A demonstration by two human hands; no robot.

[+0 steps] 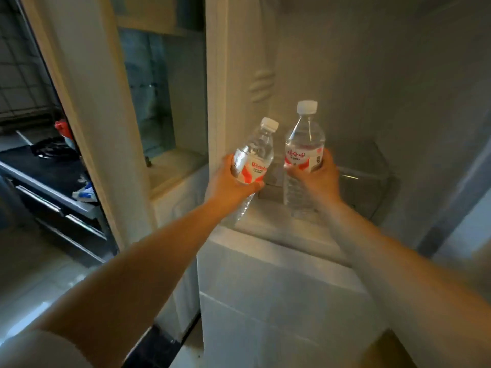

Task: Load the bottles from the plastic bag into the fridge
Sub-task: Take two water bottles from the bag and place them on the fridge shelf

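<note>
My left hand (229, 181) grips a tilted bottle (252, 158) and my right hand (317, 175) an upright bottle (303, 155) — both just inside the fridge (372, 75), above its shelf (265, 229).

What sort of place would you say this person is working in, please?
Most likely a home kitchen: an open fridge with a clear shelf, a dark stovetop with drawers beneath, and tiled wall behind. Each hand holds a water bottle.
</note>
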